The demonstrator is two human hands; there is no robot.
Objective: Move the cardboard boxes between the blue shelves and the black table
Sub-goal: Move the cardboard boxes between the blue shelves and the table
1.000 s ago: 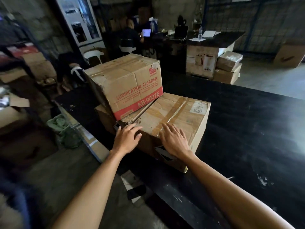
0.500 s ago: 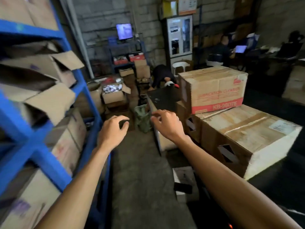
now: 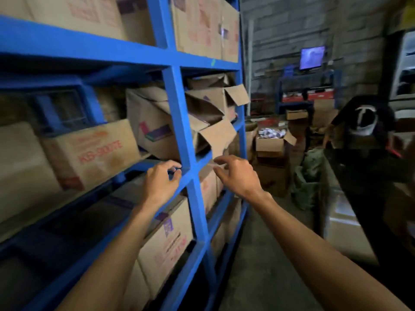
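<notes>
Both hands are stretched toward the blue shelves (image 3: 177,104) and hold nothing. The left hand (image 3: 160,184) has its grip narrow, fingers loosely curled, just in front of the middle shelf beam. The right hand (image 3: 239,175) has fingers half spread, grip wider, beside the upright post.

The nearest whole box, the one with red print (image 3: 89,153), sits on the middle shelf at approx. 10 o'clock from the left hand, its long axis running along the shelf. The left hand is nearer to it; the right must cross the post. A crushed open box (image 3: 157,126) lies at 12 o'clock, leaning.

The black counter (image 3: 368,189) is at 3 o'clock, well apart. I judge the next move is to take a box w/ both hands.
</notes>
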